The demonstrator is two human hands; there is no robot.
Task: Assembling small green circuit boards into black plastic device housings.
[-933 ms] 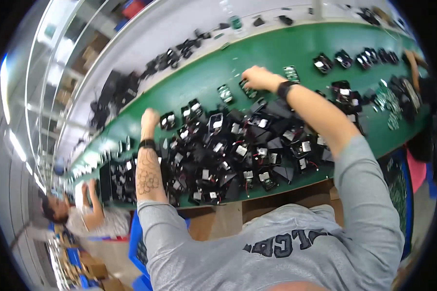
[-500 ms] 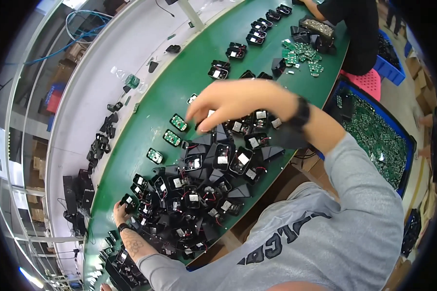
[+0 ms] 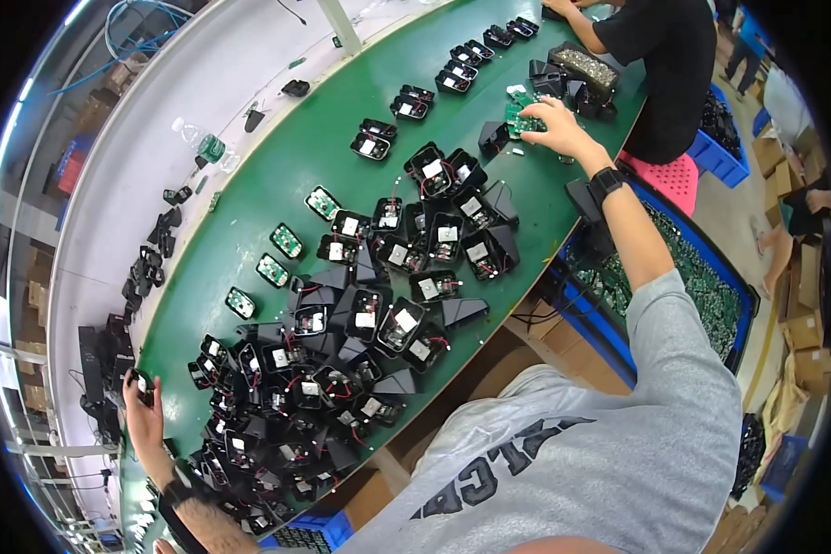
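My left hand [image 3: 144,415] is at the far left edge of the green table, its fingers closed round a small black plastic housing [image 3: 141,385] whose inside is mostly hidden. At the far right, my right hand [image 3: 560,131] reaches to a small pile of green circuit boards [image 3: 519,95]. Its thumb and fingers are curled round a board there. Between my arms lies a large heap of open black housings [image 3: 365,314] with white parts and red wires inside. Left of the heap, several housings with green boards [image 3: 286,241] stand in a loose row.
Pairs of black housings [image 3: 412,103] line the table's far side. A bottle [image 3: 200,141] lies on the white ledge. A co-worker in black [image 3: 667,69] works at the far right. Beside the table, a blue-rimmed bin [image 3: 711,277] holds many circuit boards; a pink stool [image 3: 667,185] stands behind.
My right hand has swept from above the row of board-fitted housings to the circuit board pile. My left hand, still holding a housing, has moved left, away from the heap. The view has shifted.
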